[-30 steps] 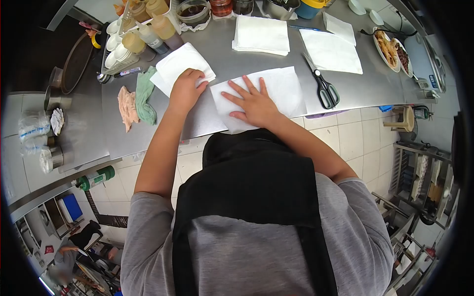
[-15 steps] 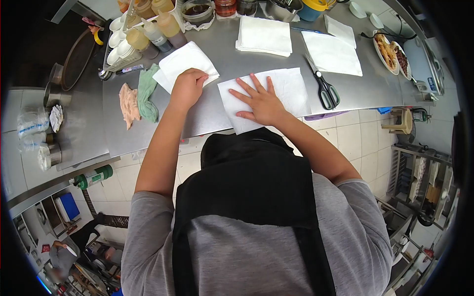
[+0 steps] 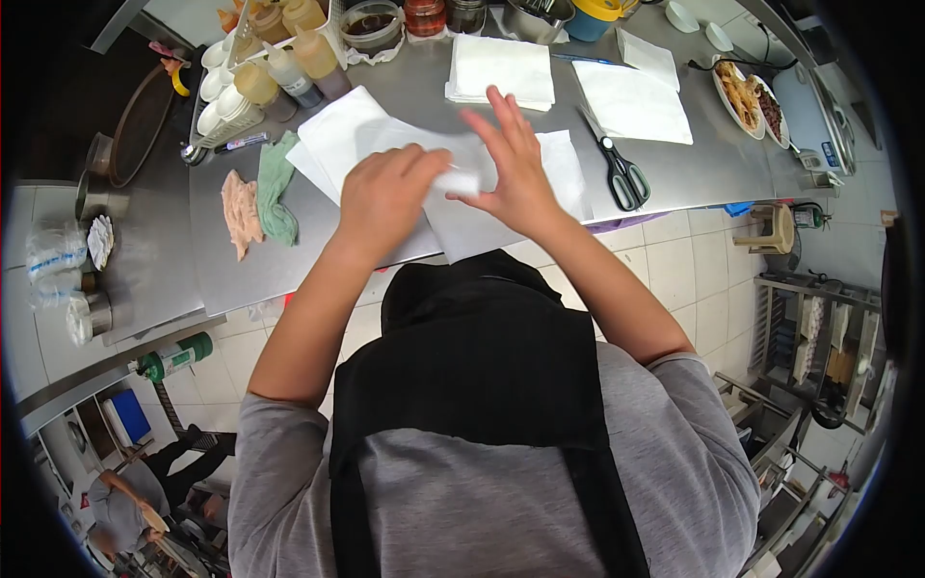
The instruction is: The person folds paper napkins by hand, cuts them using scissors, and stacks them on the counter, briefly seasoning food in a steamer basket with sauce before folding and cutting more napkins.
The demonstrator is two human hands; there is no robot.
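Observation:
My left hand (image 3: 390, 197) is closed on a white paper sheet (image 3: 409, 137), which is lifted and blurred by motion between my hands. My right hand (image 3: 515, 173) is raised with its fingers spread, just right of that sheet. Under it a white paper (image 3: 567, 159) lies at the counter's front edge. Left of my left hand is a stack of white paper (image 3: 332, 125). Two more paper piles lie farther back, one in the middle (image 3: 501, 72) and one at the right (image 3: 641, 104). Black-handled scissors (image 3: 626, 181) lie beside the paper on the right.
Green cloth (image 3: 277, 193) and pink cloth (image 3: 241, 212) lie at left on the steel counter (image 3: 318, 217). Behind are a basket of cups (image 3: 231, 116), sauce bottles (image 3: 318, 58) and a bowl (image 3: 371, 29). Food plates (image 3: 740, 96) stand far right. Another person (image 3: 135, 491) is at lower left.
My left hand has moved right and lifted a sheet from the left stack. My right hand has risen off the paper it was pressing, and its fingers now point up and away.

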